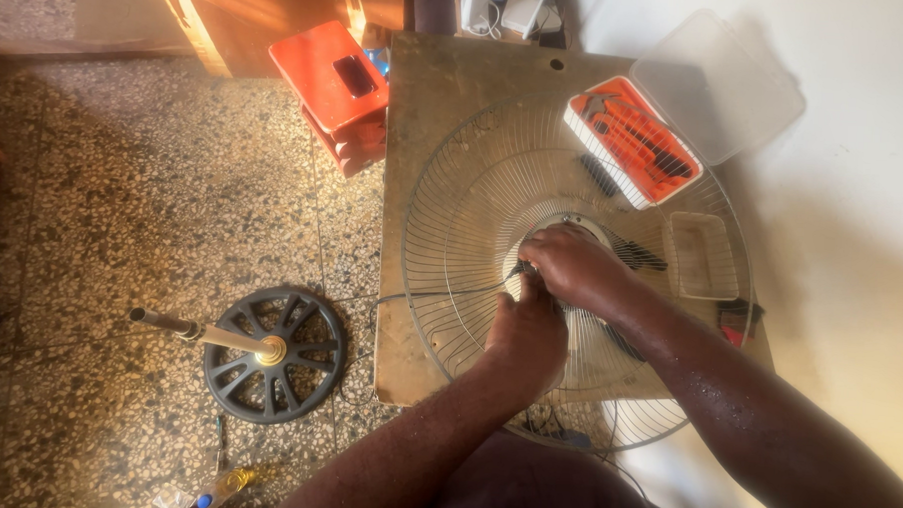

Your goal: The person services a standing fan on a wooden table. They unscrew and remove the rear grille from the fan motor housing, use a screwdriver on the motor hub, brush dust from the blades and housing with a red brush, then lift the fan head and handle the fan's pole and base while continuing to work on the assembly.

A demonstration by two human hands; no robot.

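Our left hand (527,332) and right hand (571,266) meet at the hub of the wire fan guard (462,234), centre frame on the tabletop (427,93), fingers curled closed on its wires.

Worn square wooden table (427,103), round wire fan guard (464,194) lying flat on it, overhanging near edge, open orange tool case (631,140) and clear plastic tray (700,255) resting on guard, speckled terrazzo floor (123,202) bearing 1 black fan base with pole (273,353), red stool (332,80)
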